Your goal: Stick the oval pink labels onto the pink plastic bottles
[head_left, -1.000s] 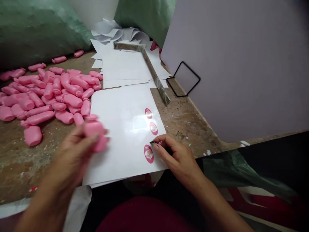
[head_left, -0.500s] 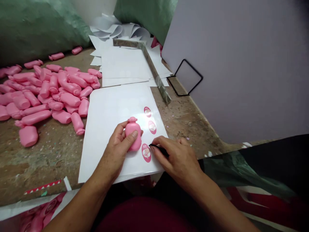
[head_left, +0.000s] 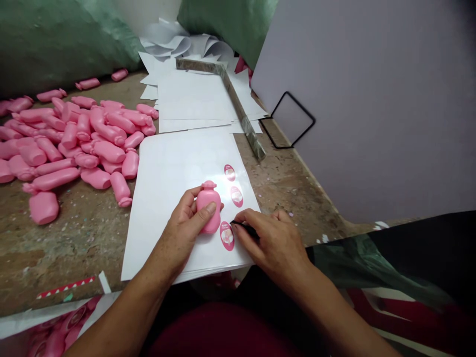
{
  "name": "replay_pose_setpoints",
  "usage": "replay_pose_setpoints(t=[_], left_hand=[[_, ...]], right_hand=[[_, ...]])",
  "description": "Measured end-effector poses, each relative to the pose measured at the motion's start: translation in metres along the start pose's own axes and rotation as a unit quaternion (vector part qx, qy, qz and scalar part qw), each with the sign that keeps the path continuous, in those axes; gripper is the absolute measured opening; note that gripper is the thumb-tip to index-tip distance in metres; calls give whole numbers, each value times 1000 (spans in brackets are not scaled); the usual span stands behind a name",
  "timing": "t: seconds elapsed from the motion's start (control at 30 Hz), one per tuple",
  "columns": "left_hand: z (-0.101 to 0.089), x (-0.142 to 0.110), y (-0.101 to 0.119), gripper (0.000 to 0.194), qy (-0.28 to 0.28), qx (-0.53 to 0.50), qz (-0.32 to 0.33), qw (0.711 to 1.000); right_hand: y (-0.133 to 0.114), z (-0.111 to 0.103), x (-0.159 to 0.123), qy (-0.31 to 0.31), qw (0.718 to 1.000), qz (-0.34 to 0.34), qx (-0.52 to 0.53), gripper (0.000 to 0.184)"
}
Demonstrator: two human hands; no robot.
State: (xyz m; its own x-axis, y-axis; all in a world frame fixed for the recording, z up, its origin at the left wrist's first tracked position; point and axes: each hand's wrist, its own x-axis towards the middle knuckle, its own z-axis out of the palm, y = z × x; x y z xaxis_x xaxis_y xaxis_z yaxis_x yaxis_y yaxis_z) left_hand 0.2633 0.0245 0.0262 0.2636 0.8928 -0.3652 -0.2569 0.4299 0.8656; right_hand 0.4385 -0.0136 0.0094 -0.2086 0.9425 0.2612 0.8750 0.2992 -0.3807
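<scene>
Pink plastic bottle (head_left: 208, 207) clasped by left hand (head_left: 177, 233), right hand (head_left: 271, 243) pinching black tool (head_left: 243, 229), label sheet (head_left: 159, 198) below, bottles (head_left: 109, 151) heaped on stained bench (head_left: 74, 238)

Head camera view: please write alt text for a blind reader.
The left hand holds a pink plastic bottle on a white sheet with pink oval labels; the right hand holds a black tool at one label. More bottles lie heaped on a workbench.
</scene>
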Motion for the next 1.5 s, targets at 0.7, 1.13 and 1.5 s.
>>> replay_pose_setpoints(t=[0.7,1.13,1.5], left_hand=[[1,-2,-2,46,24,12,10,1000],[1,0,-1,46,38,-10,7,999],[0,0,-5,46,32,16,24,999]], right_hand=[[1,0,3,-11,1000,-9,-25,16],[13,-9,6,-64,995,33,62,13],[4,-8,-2,-59,998,23,2,13]])
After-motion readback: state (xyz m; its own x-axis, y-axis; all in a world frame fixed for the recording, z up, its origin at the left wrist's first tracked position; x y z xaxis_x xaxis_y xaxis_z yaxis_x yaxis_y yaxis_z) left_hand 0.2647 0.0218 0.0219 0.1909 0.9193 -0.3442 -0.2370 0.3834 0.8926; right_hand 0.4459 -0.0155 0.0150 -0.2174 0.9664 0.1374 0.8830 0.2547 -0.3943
